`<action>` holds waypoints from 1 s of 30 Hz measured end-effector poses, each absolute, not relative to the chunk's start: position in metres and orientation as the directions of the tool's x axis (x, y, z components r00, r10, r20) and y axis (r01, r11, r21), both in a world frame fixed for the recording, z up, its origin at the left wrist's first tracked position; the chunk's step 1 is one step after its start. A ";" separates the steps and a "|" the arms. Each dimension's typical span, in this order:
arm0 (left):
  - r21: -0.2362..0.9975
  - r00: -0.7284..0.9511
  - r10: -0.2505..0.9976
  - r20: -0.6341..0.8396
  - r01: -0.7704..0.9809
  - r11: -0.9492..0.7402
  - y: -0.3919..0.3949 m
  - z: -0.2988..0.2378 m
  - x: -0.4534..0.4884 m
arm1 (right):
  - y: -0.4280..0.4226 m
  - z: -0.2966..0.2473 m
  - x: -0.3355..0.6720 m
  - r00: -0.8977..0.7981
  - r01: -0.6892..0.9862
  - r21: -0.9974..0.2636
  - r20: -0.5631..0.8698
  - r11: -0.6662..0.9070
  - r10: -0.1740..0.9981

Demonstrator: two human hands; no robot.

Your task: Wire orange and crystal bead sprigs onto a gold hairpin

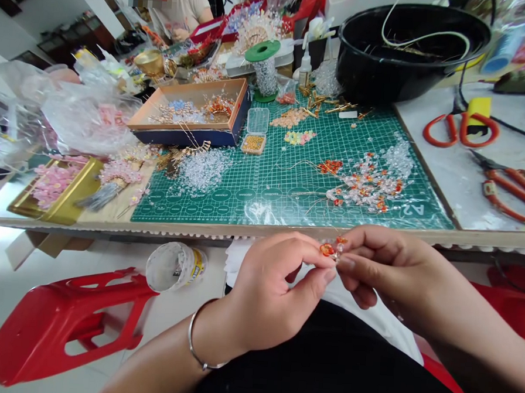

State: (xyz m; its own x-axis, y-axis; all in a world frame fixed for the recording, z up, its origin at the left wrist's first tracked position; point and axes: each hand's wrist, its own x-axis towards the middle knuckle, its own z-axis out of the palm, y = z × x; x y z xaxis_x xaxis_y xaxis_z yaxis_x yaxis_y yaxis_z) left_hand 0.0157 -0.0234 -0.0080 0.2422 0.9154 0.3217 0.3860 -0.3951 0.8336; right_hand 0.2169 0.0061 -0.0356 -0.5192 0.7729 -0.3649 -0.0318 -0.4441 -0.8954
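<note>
Just in front of the table edge, my left hand [279, 285] and my right hand [382, 267] meet with fingertips pinched. Between them is a small beaded sprig [327, 250] with orange and clear beads; both hands grip it, and its wire is mostly hidden by the fingers. On the green cutting mat [263, 179] beyond lie finished-looking clear and orange bead sprigs [364, 187] with thin wire ends. A little pile of orange beads [330, 166] sits beside them. Loose clear beads [204, 170] are heaped at the mat's left.
Red-handled scissors [439, 131] and pliers [513, 186] lie on the right. A black basin [374, 79], a wire spool [265, 73] and a box of hair ornaments [186, 134] stand at the back. Below are a red stool [36, 319] and a bucket [166, 273]. Another person [184, 5] sits across.
</note>
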 end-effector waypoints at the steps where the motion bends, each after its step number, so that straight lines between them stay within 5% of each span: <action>1: 0.844 0.243 0.924 0.297 0.385 -0.373 -0.024 -0.007 0.016 | 0.005 -0.035 0.218 -0.510 -0.014 -0.902 -0.365 -0.432 0.779; 9: 0.820 0.264 0.948 0.176 0.494 -0.289 -0.027 -0.002 0.015 | 0.000 -0.024 0.212 -0.462 0.134 -0.925 -0.376 -0.355 0.804; 17: 0.861 0.323 0.944 0.063 0.461 -0.215 -0.022 0.006 0.011 | -0.001 -0.033 0.212 -0.523 0.024 -0.864 -0.440 -0.503 0.730; 24: 0.946 0.434 0.859 -0.272 0.286 0.155 -0.008 -0.001 0.000 | -0.001 -0.036 0.210 -0.596 -0.091 -0.746 -0.490 -0.660 0.636; 30: 0.946 0.542 0.775 -0.324 0.204 0.253 0.002 -0.005 -0.011 | 0.000 -0.045 0.216 -0.662 -0.140 -0.646 -0.503 -0.750 0.556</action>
